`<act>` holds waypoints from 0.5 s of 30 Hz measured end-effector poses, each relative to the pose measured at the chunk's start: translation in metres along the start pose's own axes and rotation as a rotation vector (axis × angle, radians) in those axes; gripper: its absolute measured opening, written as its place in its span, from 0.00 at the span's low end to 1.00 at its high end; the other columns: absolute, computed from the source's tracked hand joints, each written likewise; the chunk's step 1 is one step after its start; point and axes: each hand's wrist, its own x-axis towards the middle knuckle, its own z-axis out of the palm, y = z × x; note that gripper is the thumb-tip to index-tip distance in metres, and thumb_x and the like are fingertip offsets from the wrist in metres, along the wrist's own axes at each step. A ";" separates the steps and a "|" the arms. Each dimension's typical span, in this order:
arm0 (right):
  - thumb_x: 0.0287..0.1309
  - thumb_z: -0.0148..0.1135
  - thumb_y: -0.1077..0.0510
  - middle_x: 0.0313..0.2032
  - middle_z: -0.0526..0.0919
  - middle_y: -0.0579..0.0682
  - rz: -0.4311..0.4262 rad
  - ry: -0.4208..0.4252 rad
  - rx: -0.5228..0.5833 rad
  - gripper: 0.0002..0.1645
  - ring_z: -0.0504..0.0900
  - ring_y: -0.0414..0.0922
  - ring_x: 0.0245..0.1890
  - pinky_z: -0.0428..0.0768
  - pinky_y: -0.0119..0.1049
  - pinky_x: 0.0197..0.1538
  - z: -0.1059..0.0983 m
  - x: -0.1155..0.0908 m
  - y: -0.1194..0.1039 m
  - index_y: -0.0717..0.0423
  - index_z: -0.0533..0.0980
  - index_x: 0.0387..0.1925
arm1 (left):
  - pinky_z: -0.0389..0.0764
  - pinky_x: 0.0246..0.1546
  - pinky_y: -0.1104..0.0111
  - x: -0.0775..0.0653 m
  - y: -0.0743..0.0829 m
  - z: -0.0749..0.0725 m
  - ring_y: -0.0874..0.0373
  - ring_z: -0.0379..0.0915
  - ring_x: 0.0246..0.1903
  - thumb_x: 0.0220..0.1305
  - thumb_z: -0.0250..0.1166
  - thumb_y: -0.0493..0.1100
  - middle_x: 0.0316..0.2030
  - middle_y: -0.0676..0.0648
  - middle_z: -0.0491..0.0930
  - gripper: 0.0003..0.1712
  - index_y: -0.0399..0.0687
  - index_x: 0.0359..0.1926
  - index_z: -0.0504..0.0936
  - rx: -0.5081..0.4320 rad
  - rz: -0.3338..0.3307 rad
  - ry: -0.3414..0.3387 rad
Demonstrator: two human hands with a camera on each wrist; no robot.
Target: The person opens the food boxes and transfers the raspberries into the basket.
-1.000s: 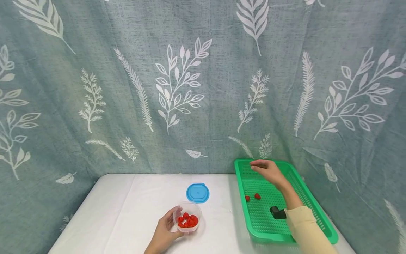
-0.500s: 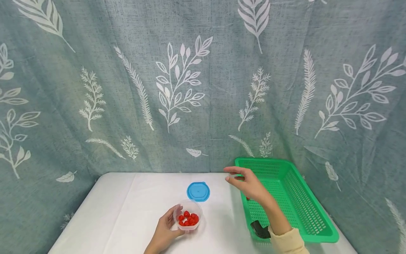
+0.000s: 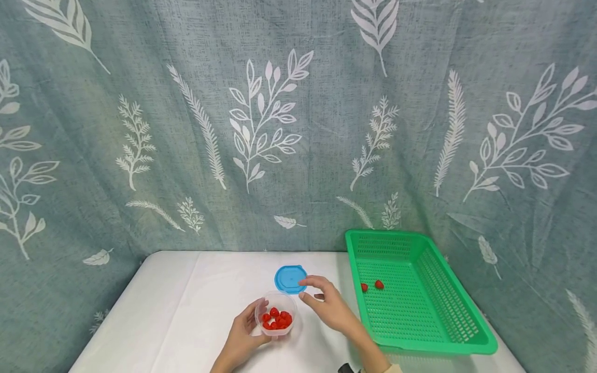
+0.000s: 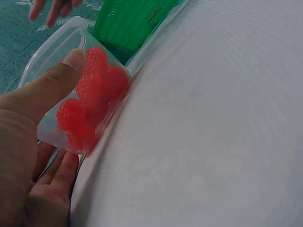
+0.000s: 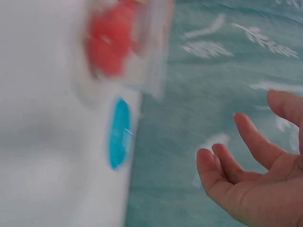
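Note:
A clear plastic container [image 3: 280,332] with several red raspberries [image 3: 281,320] in it stands on the white table. My left hand [image 3: 239,334] grips its left side; in the left wrist view the thumb lies along the container wall [image 4: 49,56] and other fingers are at the far side. My right hand [image 3: 332,306] hovers to the right of the container, fingers apart and loosely bent, holding nothing. Just behind the container lies a blue lid [image 3: 285,280], and the right fingertips overlap its right edge in the head view. The right wrist view is blurred around the lid [image 5: 120,135].
A green perforated basket [image 3: 436,348] stands at the table's right, with two raspberries [image 3: 379,284] near its left wall. A patterned grey-green curtain [image 3: 317,217] hangs behind the white table [image 3: 186,311].
My right hand has moved left from above the green basket, across the table, to beside the container and lid. My left hand stays on the container.

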 end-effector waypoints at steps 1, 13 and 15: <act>0.69 0.63 0.54 0.62 0.76 0.60 0.007 -0.006 0.007 0.18 0.70 0.61 0.67 0.81 0.58 0.61 0.007 0.000 0.004 0.58 0.81 0.55 | 0.67 0.72 0.58 0.000 0.000 0.000 0.39 0.62 0.72 0.48 0.80 0.34 0.68 0.37 0.72 0.52 0.40 0.73 0.65 0.004 -0.001 0.000; 0.64 0.62 0.59 0.67 0.71 0.69 0.071 -0.057 0.021 0.17 0.65 0.71 0.69 0.67 0.74 0.67 0.064 0.004 0.029 0.64 0.82 0.51 | 0.68 0.72 0.58 -0.001 0.000 0.000 0.39 0.62 0.72 0.50 0.80 0.35 0.69 0.36 0.71 0.51 0.38 0.74 0.64 0.029 0.007 -0.005; 0.62 0.64 0.60 0.67 0.70 0.70 0.068 -0.058 0.000 0.17 0.65 0.72 0.69 0.66 0.75 0.67 0.068 0.007 0.030 0.65 0.82 0.50 | 0.68 0.72 0.58 -0.001 0.000 -0.001 0.39 0.62 0.72 0.50 0.80 0.35 0.69 0.37 0.71 0.51 0.39 0.74 0.65 0.027 0.008 -0.006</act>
